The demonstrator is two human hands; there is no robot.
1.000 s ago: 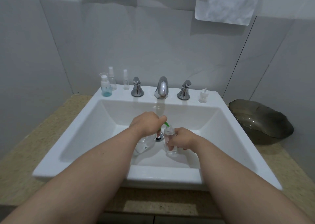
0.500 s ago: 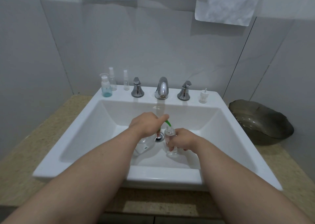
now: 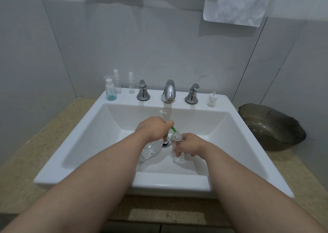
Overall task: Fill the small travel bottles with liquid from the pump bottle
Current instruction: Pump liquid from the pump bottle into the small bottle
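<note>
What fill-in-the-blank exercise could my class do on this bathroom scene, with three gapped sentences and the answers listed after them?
1. The left hand holds the pump bottle, whose spout is coloured ____.
2. The right hand holds a clear travel bottle upright inside the white ____.
3. The dark bowl stands to the ____ of the faucet.

Missing words: green; sink; right.
</note>
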